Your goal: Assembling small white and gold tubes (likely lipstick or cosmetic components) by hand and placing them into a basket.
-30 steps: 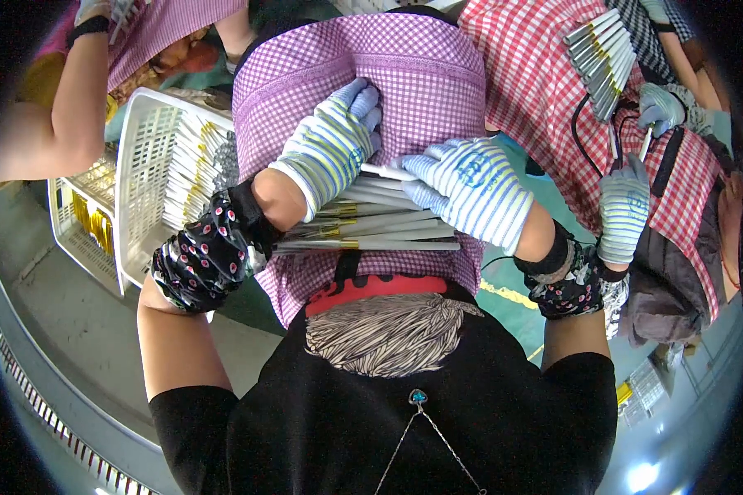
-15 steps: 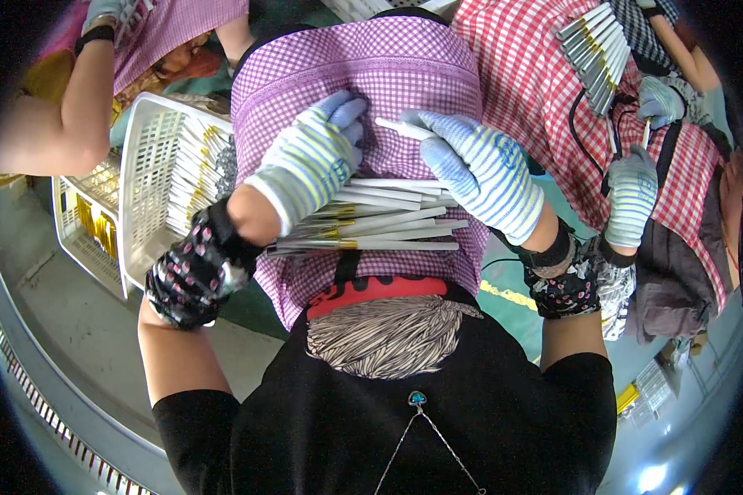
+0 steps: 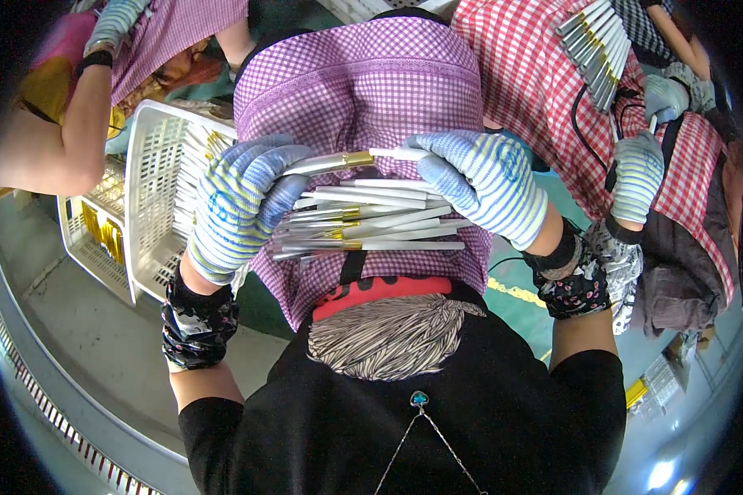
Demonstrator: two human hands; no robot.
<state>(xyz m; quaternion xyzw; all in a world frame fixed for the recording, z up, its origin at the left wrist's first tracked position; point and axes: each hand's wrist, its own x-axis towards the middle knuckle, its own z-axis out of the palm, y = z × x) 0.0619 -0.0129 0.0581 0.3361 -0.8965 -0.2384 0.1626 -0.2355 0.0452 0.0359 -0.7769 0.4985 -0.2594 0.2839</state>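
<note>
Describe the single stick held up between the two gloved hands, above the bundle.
The stick is a slim rod: silvery at its left end, a gold band in the middle, white to the right. It lies nearly level, slightly raised to the right. The left hand pinches the silvery end, the right hand the white end, just above the bundle.

A bundle of slim white sticks [image 3: 371,219] with gold and silver ferrules lies roughly level, fanned loosely across a purple checked lap — one single stick [image 3: 351,159] raised just above the pile, gold band near its middle.
</note>
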